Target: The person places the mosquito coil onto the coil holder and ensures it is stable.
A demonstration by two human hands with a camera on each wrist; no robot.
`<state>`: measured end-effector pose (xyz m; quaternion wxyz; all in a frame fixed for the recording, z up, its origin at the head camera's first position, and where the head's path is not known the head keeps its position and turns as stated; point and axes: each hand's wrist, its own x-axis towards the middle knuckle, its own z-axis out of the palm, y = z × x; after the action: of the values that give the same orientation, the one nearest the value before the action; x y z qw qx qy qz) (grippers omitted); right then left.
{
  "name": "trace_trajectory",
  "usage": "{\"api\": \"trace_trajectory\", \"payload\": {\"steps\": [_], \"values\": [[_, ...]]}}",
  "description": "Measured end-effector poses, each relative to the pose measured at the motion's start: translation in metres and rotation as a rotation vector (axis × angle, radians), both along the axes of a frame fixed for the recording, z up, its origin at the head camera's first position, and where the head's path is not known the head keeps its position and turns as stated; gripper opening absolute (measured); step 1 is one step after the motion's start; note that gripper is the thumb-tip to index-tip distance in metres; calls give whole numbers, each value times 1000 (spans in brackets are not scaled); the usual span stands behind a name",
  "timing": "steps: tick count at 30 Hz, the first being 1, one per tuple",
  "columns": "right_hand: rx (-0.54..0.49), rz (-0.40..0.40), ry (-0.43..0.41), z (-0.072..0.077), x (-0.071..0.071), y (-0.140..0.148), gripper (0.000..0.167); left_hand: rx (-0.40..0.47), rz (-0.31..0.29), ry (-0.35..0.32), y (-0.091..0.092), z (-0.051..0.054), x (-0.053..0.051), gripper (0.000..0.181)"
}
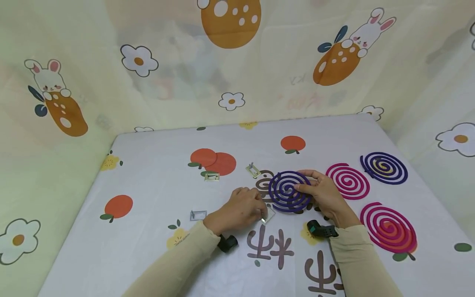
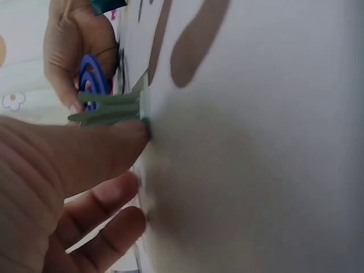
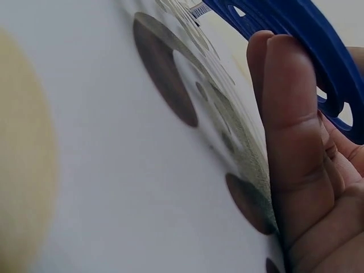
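Note:
A purple-blue mosquito coil [image 1: 288,189] is held by my right hand [image 1: 328,198], thumb on its upper face and fingers behind its right side. In the right wrist view the coil [image 3: 310,40] tilts above the cloth. My left hand [image 1: 241,209] pinches a small metal coil stand [image 1: 269,215] on the cloth, just left of and below the coil. The left wrist view shows the thumb against the base of this stand [image 2: 111,107], whose prongs rise from it; part of the grip is hidden.
Other small stands lie around: one [image 1: 253,170] behind the coil, one [image 1: 212,177] farther left, one [image 1: 198,215] beside my left forearm. On the right lie two pink coils [image 1: 348,182] and another dark blue coil [image 1: 384,167]. A patterned curtain [image 1: 178,103] encloses the table.

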<state>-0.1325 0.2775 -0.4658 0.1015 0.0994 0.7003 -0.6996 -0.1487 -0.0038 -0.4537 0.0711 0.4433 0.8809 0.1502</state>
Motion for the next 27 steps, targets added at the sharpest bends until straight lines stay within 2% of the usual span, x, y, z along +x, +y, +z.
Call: {"api": "trace_trajectory", "payload": {"steps": [5,8,11,15,18,21,27], "values": [[18,17,-1,0,-1,-1,60,37,98,78,-2,1,6,4],[19,22,6,1,-2,0,59,72,148,114,-2,2,14,12],[15,15,11,2,-3,2,57,102,168,93,2,3,20,22],[8,8,2,2,-1,2,56,89,212,56,11,-1,24,27],[6,8,-6,0,0,2,56,62,231,45,17,-3,23,24],[3,10,-9,-1,1,2,57,48,225,27,19,-2,20,19],[-34,8,6,-1,2,3,57,85,235,-21,14,-1,16,18]]}}
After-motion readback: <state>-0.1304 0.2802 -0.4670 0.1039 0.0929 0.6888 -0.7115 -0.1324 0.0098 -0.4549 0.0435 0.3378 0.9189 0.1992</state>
